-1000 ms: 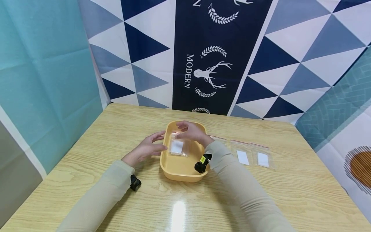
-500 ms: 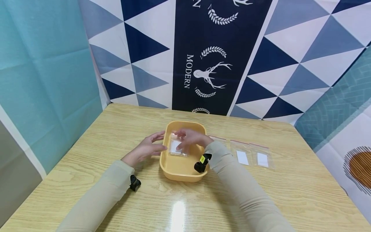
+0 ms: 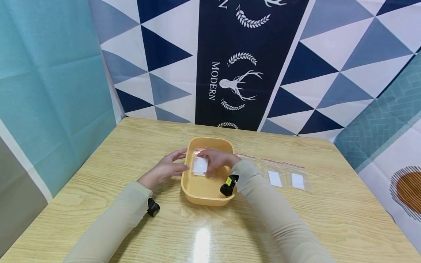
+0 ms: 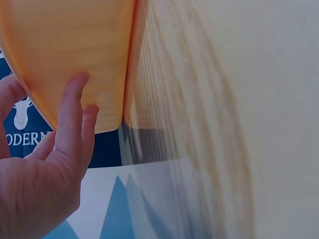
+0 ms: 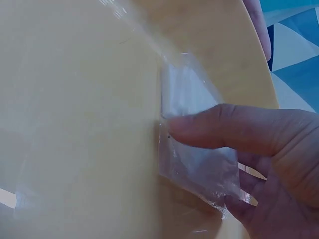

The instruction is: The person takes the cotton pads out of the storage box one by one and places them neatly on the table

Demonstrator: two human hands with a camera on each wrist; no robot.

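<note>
A yellow plastic basin (image 3: 208, 201) stands on the table with clear zip bags (image 3: 200, 166) lying in it, each seemingly with a white piece inside. My right hand (image 3: 217, 160) reaches into the basin and grips the bags at their right side. In the right wrist view the thumb lies across the clear bag (image 5: 199, 164), with the other fingers partly hidden beyond its edge. My left hand (image 3: 166, 168) is at the basin's left side. Its fingers (image 4: 72, 114) are extended against the outer wall in the left wrist view.
Two zip bags (image 3: 275, 178) with white pieces lie flat right of the basin. Another zip bag (image 3: 248, 157) is partly hidden behind the right forearm. The wooden table (image 3: 158, 233) meets a patterned cloth (image 3: 171, 65) at its back edge.
My right hand has come down from above the bags to their right side and now grips them. The left hand and the basin have stayed in place.
</note>
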